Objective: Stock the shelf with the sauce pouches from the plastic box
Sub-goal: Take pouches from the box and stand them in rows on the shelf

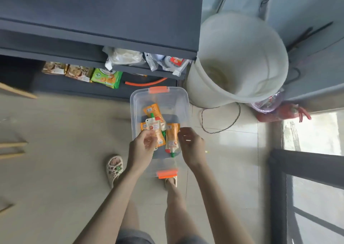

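Left hand pinches a sauce pouch over the plastic box; right hand hangs relaxed, empty, at the box's rim.

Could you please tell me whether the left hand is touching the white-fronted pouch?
Touching. The head view shows the left hand with fingers curled over the lower edge of the pouch, pinching it above the box.

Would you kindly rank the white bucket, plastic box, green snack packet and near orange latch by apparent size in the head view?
1. white bucket
2. plastic box
3. green snack packet
4. near orange latch, smallest even though it lies nearest the camera
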`<control>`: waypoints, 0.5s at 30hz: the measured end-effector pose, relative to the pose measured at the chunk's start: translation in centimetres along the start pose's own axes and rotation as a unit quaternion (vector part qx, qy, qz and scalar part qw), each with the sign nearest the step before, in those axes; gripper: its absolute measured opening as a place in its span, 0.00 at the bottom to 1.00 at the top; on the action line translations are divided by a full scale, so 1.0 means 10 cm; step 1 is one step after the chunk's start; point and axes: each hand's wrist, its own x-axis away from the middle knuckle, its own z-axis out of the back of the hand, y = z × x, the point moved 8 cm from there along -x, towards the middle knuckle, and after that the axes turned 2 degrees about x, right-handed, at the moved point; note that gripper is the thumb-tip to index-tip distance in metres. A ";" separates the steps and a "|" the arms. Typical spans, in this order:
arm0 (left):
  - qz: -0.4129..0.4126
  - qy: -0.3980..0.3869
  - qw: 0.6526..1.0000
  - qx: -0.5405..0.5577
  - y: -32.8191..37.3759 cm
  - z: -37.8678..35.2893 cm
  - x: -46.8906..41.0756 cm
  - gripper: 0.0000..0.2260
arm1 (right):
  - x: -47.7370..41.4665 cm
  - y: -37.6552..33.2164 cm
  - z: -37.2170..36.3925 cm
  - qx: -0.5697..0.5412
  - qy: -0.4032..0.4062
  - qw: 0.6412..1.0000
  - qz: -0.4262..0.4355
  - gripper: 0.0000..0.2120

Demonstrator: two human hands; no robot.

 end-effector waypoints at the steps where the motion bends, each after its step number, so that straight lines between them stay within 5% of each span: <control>1: 0.017 0.012 1.000 0.006 -0.14 -0.12 0.00 0.04 | -0.08 0.16 -0.04 0.007 -0.013 1.000 -0.008 0.05; 9: 0.147 0.068 0.987 0.005 -1.34 -0.83 -0.26 0.03 | -0.63 1.38 -0.73 0.048 -0.096 0.992 -0.062 0.09; 15: 0.213 0.085 0.973 -0.022 -2.21 -1.29 -0.72 0.12 | -1.00 2.26 -1.32 0.050 -0.111 0.982 -0.144 0.14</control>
